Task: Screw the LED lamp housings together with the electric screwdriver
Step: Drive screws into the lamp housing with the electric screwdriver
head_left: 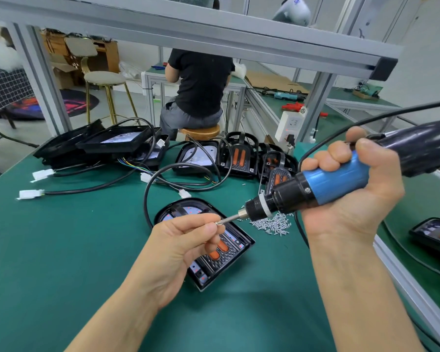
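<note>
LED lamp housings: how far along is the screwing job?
Done: cannot tell; no driven screws are visible. In hand: the right hand grips the blue-and-black electric screwdriver, and the left hand pinches a small silver screw at the bit tip, above the open black lamp housing with orange inserts. Left: that housing, probably the black housings at the back, and a pile of loose silver screws on the green mat.

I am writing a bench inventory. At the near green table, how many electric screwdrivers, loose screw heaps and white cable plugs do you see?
Blue-and-black electric screwdriver: 1
Heap of small silver screws: 1
White plastic cable plugs: 5
Total: 7
</note>
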Demonstrator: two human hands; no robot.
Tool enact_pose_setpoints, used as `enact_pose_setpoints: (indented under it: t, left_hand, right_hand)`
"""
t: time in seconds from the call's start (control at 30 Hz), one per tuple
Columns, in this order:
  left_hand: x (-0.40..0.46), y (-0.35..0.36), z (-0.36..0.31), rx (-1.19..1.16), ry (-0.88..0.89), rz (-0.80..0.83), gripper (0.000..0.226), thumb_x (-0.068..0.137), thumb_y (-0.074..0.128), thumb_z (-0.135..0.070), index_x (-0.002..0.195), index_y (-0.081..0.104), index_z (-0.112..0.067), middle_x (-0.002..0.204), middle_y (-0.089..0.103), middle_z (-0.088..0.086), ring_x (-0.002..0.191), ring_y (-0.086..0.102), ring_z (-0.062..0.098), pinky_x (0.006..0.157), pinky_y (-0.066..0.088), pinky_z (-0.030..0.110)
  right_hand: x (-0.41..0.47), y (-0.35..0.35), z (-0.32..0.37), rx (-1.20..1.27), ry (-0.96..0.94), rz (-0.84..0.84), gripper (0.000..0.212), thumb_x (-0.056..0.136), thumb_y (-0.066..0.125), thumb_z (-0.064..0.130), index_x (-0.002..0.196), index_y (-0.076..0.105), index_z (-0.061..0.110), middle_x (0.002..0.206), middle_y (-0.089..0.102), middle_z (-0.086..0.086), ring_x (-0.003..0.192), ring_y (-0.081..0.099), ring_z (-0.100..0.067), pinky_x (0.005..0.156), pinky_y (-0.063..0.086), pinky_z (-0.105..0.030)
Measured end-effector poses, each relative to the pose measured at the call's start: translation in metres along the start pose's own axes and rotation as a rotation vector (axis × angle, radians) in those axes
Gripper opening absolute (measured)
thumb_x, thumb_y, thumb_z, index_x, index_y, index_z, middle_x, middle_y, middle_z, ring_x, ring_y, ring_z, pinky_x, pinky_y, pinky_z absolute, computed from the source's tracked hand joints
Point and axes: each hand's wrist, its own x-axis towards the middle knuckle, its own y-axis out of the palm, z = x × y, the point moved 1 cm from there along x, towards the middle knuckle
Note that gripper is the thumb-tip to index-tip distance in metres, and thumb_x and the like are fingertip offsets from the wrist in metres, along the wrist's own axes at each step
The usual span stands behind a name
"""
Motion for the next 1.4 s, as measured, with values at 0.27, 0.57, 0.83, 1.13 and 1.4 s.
enact_pose_setpoints:
  t: [0.27,0.57,0.83,1.13,1.4]
  left_hand:
    - [0.0,-0.001,0.002,-0.001,0.009,-0.003,0.016,0.064,0.067,-0.004,0.076,0.077,-0.004,0.073,0.071,0.014,0.057,0.063,0.014,0.057,0.054,0.022]
    - [-0.001,0.001,0.004,0.047,0.072,-0.028,0.014,0.065,0.066,-0.003,0.073,0.077,-0.004,0.07,0.07,0.015,0.055,0.063,0.016,0.055,0.054,0.022]
    - [0.002,0.0,0.004,0.168,0.183,-0.027,0.015,0.064,0.068,-0.004,0.073,0.078,-0.011,0.069,0.071,0.015,0.056,0.064,0.015,0.055,0.052,0.02]
    - [0.007,-0.009,-0.001,0.223,0.194,-0.001,0.033,0.062,0.073,-0.024,0.095,0.075,-0.017,0.094,0.075,0.005,0.079,0.069,0.012,0.068,0.056,0.021]
    - [-0.006,-0.074,-0.003,0.563,-0.003,-0.485,0.026,0.086,0.065,-0.035,0.088,0.059,-0.01,0.077,0.062,0.01,0.047,0.057,0.013,0.043,0.046,0.028]
  right_hand:
    - [0.001,0.0,-0.001,-0.012,-0.001,0.005,0.01,0.073,0.048,0.018,0.081,0.054,0.017,0.053,0.048,0.008,0.044,0.044,-0.007,0.052,0.043,-0.019]
    - [0.001,-0.001,-0.003,-0.021,-0.006,0.041,0.01,0.074,0.047,0.017,0.081,0.055,0.016,0.053,0.049,0.007,0.045,0.045,-0.007,0.052,0.043,-0.02]
    - [0.0,-0.005,-0.005,-0.048,-0.03,0.079,0.013,0.075,0.043,0.015,0.082,0.054,0.016,0.053,0.047,0.007,0.045,0.043,-0.008,0.052,0.042,-0.021]
    - [0.005,-0.011,-0.013,-0.005,-0.017,0.009,0.011,0.074,0.046,0.016,0.083,0.053,0.016,0.054,0.048,0.007,0.046,0.044,-0.008,0.052,0.043,-0.021]
    - [-0.005,-0.016,-0.028,-0.051,0.052,0.045,0.012,0.074,0.045,0.015,0.083,0.053,0.016,0.053,0.047,0.006,0.045,0.043,-0.008,0.052,0.042,-0.021]
